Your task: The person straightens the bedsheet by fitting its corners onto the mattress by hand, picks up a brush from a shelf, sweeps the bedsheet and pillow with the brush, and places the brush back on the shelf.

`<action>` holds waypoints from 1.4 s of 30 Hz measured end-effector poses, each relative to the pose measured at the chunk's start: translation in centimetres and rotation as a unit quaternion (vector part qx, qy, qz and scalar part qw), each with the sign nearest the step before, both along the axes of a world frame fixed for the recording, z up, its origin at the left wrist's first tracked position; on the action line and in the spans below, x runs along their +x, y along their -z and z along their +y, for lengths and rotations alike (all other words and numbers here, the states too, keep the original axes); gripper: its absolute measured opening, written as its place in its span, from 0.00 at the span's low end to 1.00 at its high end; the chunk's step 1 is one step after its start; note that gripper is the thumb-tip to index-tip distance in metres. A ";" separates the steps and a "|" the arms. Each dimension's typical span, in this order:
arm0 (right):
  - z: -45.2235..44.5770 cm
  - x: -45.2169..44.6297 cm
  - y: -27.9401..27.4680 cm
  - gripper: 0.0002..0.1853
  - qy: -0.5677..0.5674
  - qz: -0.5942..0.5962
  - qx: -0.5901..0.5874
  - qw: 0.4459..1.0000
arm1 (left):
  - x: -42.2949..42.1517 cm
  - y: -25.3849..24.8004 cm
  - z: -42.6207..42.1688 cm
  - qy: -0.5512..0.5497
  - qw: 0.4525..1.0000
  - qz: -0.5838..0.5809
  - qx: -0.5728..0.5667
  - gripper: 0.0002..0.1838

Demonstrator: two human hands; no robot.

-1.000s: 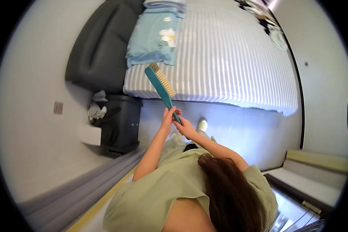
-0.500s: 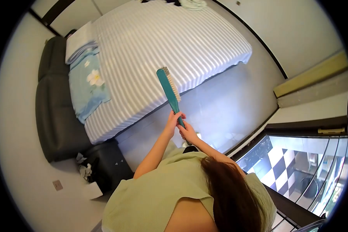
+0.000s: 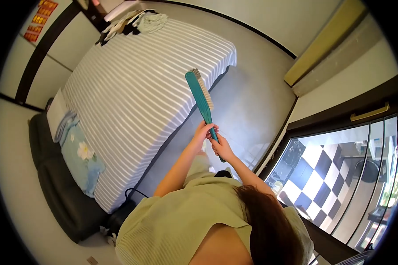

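Observation:
A teal long-handled brush (image 3: 200,96) with pale bristles along its right side is held out in front of me, its head pointing away and up. My left hand (image 3: 204,131) is closed round the handle just below the bristled part. Lower down, my right hand (image 3: 221,148) also grips the handle, whose end sticks out beneath it. From this view the brush head overlaps the edge of a bed (image 3: 132,70) with a grey-and-white striped sheet; I cannot tell that it touches.
On the bed lie a blue flowered pillow (image 3: 82,154) and, at the far end, crumpled clothes (image 3: 150,22). A dark headboard (image 3: 59,185) stands at left. Grey floor (image 3: 247,106) runs beside the bed. To the right is a dark-framed glass door (image 3: 340,123) with a brass handle.
My view has turned, so the bed now sits further left and more of the checkered floor beyond the door shows. Both hands still hold the brush, which points in nearly the same direction.

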State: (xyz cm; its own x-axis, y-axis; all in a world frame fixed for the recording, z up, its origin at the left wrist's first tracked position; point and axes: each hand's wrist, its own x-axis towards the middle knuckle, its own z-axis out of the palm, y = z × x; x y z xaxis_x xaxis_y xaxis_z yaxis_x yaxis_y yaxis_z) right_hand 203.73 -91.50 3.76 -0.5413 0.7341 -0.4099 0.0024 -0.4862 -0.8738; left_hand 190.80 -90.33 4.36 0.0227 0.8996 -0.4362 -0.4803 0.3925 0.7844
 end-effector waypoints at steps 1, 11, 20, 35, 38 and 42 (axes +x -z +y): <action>1.5 0.2 0.4 0.03 0.012 0.002 -0.003 1.000 | 0.2 -0.1 1.8 0.011 1.000 0.003 -0.010 0.12; 23.8 3.8 0.6 0.05 0.051 0.004 -0.015 0.999 | 3.5 1.4 25.1 0.081 0.997 -0.002 0.008 0.12; 43.4 7.7 -1.6 0.09 0.054 -0.053 0.062 0.995 | 6.1 -1.3 45.3 0.150 0.988 -0.001 0.026 0.09; 79.3 15.8 -2.0 0.18 -0.087 -0.266 0.297 0.913 | 13.1 0.8 77.8 0.049 0.999 0.005 -0.016 0.11; 85.9 15.0 -1.7 0.17 -0.130 -0.273 0.298 0.905 | 12.4 1.2 83.2 0.014 1.000 0.005 0.012 0.13; 95.4 11.5 -1.1 0.17 -0.147 -0.262 0.332 0.894 | 10.0 2.7 91.9 -0.068 0.998 -0.007 -0.006 0.13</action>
